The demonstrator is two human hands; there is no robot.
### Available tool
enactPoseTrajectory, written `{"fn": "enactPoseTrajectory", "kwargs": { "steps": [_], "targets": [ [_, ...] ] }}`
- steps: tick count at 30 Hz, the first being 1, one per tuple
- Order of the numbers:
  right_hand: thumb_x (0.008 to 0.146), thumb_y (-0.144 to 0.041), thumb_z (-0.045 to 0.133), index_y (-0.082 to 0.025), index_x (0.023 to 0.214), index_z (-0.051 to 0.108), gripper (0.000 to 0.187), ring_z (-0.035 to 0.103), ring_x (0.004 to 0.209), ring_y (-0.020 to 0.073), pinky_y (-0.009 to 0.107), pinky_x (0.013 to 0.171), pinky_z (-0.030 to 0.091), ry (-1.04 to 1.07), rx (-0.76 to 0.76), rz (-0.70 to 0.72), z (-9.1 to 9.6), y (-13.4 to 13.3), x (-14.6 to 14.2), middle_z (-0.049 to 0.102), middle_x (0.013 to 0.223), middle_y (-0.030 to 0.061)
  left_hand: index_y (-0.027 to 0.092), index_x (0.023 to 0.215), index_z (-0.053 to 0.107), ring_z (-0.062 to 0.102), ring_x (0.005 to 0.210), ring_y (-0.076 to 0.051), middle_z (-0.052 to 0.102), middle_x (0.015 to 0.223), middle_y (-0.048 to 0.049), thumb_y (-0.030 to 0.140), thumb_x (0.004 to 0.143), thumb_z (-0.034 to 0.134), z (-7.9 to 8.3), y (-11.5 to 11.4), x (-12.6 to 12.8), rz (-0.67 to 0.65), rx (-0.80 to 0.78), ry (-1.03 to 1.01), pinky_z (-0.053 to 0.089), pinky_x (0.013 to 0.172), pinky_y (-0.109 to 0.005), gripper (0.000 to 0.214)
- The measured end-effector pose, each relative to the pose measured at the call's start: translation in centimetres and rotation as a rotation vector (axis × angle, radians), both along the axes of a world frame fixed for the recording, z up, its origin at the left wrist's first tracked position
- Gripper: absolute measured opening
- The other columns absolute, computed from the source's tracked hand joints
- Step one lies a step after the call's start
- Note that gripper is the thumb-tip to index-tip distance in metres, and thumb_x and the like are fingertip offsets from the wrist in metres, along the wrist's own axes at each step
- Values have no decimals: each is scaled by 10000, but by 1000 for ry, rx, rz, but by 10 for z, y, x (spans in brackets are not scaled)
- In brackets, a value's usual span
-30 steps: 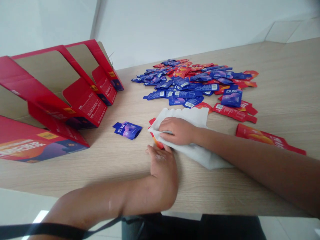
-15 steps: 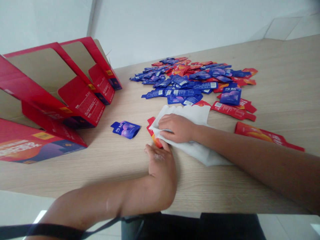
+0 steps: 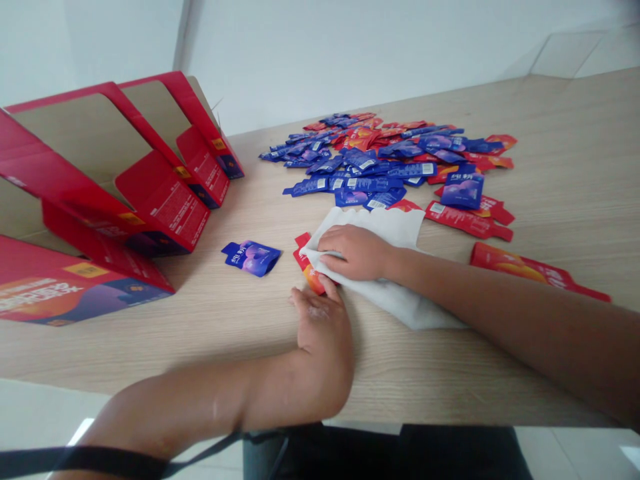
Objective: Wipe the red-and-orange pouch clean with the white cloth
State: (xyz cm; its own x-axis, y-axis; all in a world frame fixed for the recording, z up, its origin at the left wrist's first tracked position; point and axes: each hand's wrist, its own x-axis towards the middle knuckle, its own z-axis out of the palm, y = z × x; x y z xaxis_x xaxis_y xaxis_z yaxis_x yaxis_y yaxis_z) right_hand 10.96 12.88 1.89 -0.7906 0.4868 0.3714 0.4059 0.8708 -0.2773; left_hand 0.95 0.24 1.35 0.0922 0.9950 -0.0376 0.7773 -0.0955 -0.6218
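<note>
My right hand (image 3: 355, 253) is closed on a white cloth (image 3: 395, 230), gripping a fold of it on top of a red-orange pouch (image 3: 313, 273). The cloth covers part of this pouch, whose spout end sticks out on the left. Just below, my left hand (image 3: 323, 313) has its fingers apart, and one fingertip presses on the pouch's lower edge. A blue-purple pouch (image 3: 251, 259) lies by itself to the left. Beside my right forearm is another red pouch (image 3: 530, 270), partly hidden by the arm.
A heap of blue and red pouches (image 3: 370, 160) spreads over the back of the wooden table (image 3: 240, 347). Several red cartons (image 3: 165, 207) with raised flaps line the left side. The wall (image 3: 310, 53) stands behind the table.
Almost nothing differs. My right hand and the cloth have shifted very slightly, showing a bit more of the red-orange pouch. My left hand stays in place.
</note>
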Motion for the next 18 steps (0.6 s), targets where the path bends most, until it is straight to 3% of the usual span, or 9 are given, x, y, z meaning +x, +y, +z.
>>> {"fn": "enactPoseTrajectory", "kwargs": {
  "steps": [9,18],
  "targets": [
    [877,-234,451,-149,774,602,201,543,837,198,318,803,382,-24,39,105,5,-5,0,646,822,81,-39,1281,481,681,945,-245,712,945,-249,-24,821,291,-4,3,-1,9,41,-176,432,994,-469,497],
    [874,-229,453,-133,805,626,210,545,796,192,314,762,380,-16,27,40,2,-4,0,646,835,89,-45,1306,450,677,966,-262,701,976,-268,-24,817,284,-3,0,-2,-21,20,-71,457,965,-457,517]
  ]
}}
